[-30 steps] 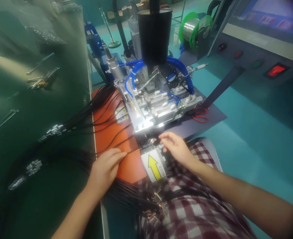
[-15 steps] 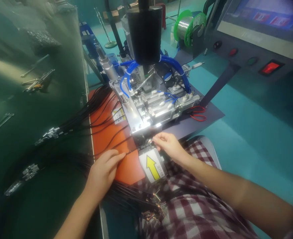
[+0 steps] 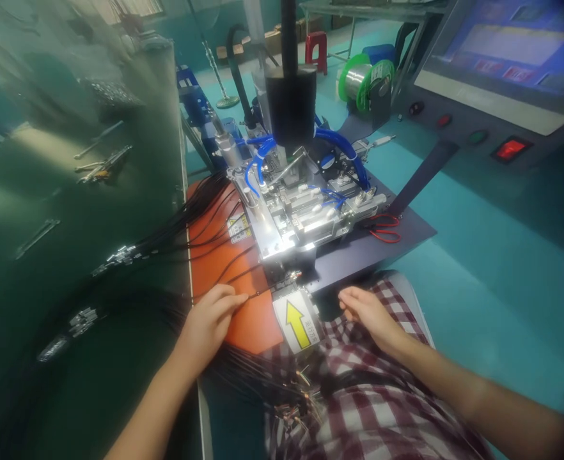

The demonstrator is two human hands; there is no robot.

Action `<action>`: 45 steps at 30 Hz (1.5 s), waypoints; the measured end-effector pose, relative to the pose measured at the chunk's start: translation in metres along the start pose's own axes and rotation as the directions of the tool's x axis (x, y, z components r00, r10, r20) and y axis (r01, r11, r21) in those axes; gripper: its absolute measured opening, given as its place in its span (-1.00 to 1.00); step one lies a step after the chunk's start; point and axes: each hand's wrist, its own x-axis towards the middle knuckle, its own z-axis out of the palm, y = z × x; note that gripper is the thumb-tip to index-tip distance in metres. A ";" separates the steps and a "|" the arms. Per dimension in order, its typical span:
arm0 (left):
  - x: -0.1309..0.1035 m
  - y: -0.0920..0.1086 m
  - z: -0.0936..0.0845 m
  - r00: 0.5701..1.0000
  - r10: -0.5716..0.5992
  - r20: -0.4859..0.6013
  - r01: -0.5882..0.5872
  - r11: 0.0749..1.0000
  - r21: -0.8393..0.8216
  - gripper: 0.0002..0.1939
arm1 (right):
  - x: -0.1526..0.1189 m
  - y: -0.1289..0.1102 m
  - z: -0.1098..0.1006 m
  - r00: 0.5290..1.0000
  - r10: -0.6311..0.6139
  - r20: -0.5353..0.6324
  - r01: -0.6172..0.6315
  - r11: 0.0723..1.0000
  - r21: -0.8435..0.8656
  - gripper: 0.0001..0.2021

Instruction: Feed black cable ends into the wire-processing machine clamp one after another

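My left hand pinches a thin black cable over the orange board. The cable runs right to the metal feed track at the front of the machine, where small shiny metal ends show. Right of the track, my right hand is apart from the machine, above the checkered clothing. Its fingers are curled together, and whatever may be between them is hidden. Just below the track sits a white label with a yellow arrow.
Bundled black cables with metal connectors lie on the dark green table at left. More cable ends with bare wires hang by my lap. A solder wire spool, a control screen and red-handled scissors are at right.
My right hand has drawn back to the right, away from the metal ends at the track. My left hand still holds the cable. The camera view has shifted slightly.
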 end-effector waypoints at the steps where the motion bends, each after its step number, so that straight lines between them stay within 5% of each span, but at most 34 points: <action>1: 0.002 -0.001 0.000 1.000 -0.008 -0.008 0.008 1.000 -0.001 -0.73 | -0.002 0.005 -0.002 1.000 0.011 0.005 -0.011 1.000 -0.007 -0.71; 11: 0.032 -0.019 0.005 0.985 -0.093 -0.146 0.090 0.995 -0.031 -0.76 | -0.013 0.045 -0.013 0.993 0.085 0.088 -0.077 0.993 -0.087 -0.63; 24: 0.033 -0.023 0.008 0.982 -0.128 -0.139 0.117 0.990 -0.084 -0.81 | -0.037 0.049 0.005 0.953 0.136 0.269 -0.089 0.980 -0.178 -0.61; 29: 0.034 -0.021 0.008 0.983 -0.126 -0.133 0.117 0.990 -0.079 -0.80 | -0.055 0.035 0.008 0.923 0.052 0.380 0.063 0.957 -0.283 -0.74; 37: 0.037 -0.018 0.009 0.985 -0.120 -0.124 0.114 0.992 -0.059 -0.79 | -0.073 -0.023 0.036 0.898 -0.261 0.354 0.409 0.793 -0.452 -0.85; 45: 0.038 -0.013 0.005 0.984 -0.139 -0.113 0.138 0.990 -0.014 -0.79 | -0.065 -0.026 0.052 0.822 -0.444 0.357 0.569 0.614 -0.546 -0.88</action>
